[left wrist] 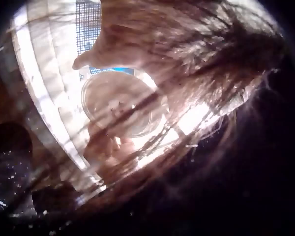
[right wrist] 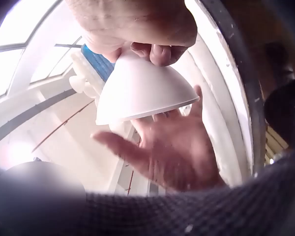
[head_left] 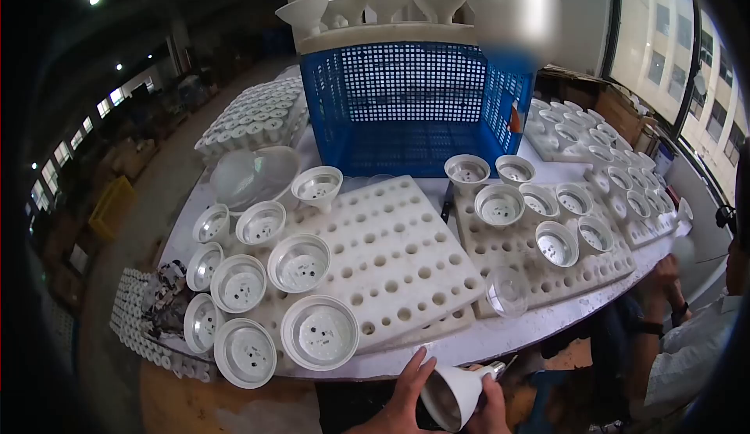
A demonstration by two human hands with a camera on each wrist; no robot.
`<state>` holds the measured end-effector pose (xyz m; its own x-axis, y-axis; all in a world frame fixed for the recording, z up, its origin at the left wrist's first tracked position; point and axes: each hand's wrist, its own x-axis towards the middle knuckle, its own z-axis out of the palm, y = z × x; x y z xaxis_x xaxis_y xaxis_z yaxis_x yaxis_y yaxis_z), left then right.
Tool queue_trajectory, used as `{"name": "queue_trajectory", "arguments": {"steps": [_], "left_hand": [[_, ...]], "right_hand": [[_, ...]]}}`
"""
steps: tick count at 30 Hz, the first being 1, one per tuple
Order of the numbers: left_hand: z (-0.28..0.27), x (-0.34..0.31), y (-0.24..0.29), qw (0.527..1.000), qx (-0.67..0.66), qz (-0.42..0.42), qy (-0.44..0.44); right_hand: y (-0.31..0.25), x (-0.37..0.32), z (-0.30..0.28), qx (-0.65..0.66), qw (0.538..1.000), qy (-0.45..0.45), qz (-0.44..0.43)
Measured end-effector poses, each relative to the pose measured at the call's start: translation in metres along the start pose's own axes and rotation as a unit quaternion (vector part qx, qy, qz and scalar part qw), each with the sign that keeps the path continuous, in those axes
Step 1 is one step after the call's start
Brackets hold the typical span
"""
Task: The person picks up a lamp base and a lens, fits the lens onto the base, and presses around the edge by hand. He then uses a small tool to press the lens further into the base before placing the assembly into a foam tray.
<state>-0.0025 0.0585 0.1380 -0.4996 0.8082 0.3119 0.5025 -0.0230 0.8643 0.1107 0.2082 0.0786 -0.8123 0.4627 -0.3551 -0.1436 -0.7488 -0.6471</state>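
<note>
Over the near table edge in the head view, a white cone-shaped lamp housing point(head_left: 467, 387) is tilted, its wide mouth toward the left hand point(head_left: 405, 401). My right hand point(head_left: 492, 407) grips it around the narrow neck end, where a metal-looking tip and a thin wire stick out. In the right wrist view, the right hand's point(right wrist: 142, 24) curled fingers hold the housing point(right wrist: 142, 88) from above. The left hand point(right wrist: 174, 150) has its thumb and fingers spread, close under the rim. Small dark marks show inside the housing point(left wrist: 110, 101) in the left wrist view.
Similar housings point(head_left: 319, 332) stand mouth-up on the left and on a perforated board point(head_left: 547, 278) at right. Another white perforated board point(head_left: 391, 254) lies mid-table. A clear round cover point(head_left: 507, 292) lies near the front. Behind stands a blue crate point(head_left: 414, 149); a person point(head_left: 695, 348) is at right.
</note>
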Motion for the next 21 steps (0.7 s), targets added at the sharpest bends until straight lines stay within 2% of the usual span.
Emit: {"name": "queue_trajectory", "arguments": {"steps": [3,4,6,8,10,12,13,14,15,17,18,19,21], "left_hand": [[-0.003,0.014,0.004,1.0,0.011,-0.022,0.008],[-0.006,0.019,0.007,0.999,0.02,-0.022,0.018],[-0.012,0.027,0.02,0.998,0.058,-0.001,0.034],[-0.02,0.035,0.029,0.993,0.102,0.034,0.056],[-0.029,0.042,0.032,0.994,0.1,0.023,0.047],[-0.055,0.056,0.048,0.99,0.131,0.038,0.041],[-0.069,0.06,0.046,0.996,0.082,0.008,0.025],[-0.09,0.063,0.053,0.997,0.042,-0.056,0.028],[-0.111,0.072,0.061,0.994,0.078,-0.054,0.045],[-0.152,0.097,0.067,0.969,0.235,-0.026,0.068],[-0.17,0.113,0.065,0.95,0.303,-0.028,0.074],[-0.184,0.129,0.058,0.937,0.339,-0.036,0.079],[-0.201,0.155,0.041,0.934,0.347,-0.055,0.064]], "right_hand": [[-0.018,0.001,0.073,0.052,0.987,0.147,0.023],[-0.017,0.003,0.068,0.057,0.987,0.15,0.027],[-0.016,0.01,0.057,0.043,0.998,-0.015,-0.035],[-0.013,0.018,0.064,0.009,0.997,-0.028,-0.066],[-0.012,0.024,0.066,0.017,0.997,-0.02,-0.07],[-0.008,0.032,0.058,0.023,0.994,-0.103,-0.038],[-0.009,0.033,0.058,0.027,0.989,-0.143,-0.021],[-0.013,0.029,0.059,-0.064,0.982,-0.17,-0.042],[-0.019,0.025,0.063,-0.154,0.966,-0.196,-0.065],[-0.012,0.026,0.049,-0.194,0.959,-0.2,-0.045],[-0.004,0.027,0.042,-0.199,0.964,-0.178,0.009],[0.003,0.027,0.036,-0.203,0.965,-0.156,0.065],[0.009,0.023,0.026,-0.176,0.971,-0.133,0.087]]}}
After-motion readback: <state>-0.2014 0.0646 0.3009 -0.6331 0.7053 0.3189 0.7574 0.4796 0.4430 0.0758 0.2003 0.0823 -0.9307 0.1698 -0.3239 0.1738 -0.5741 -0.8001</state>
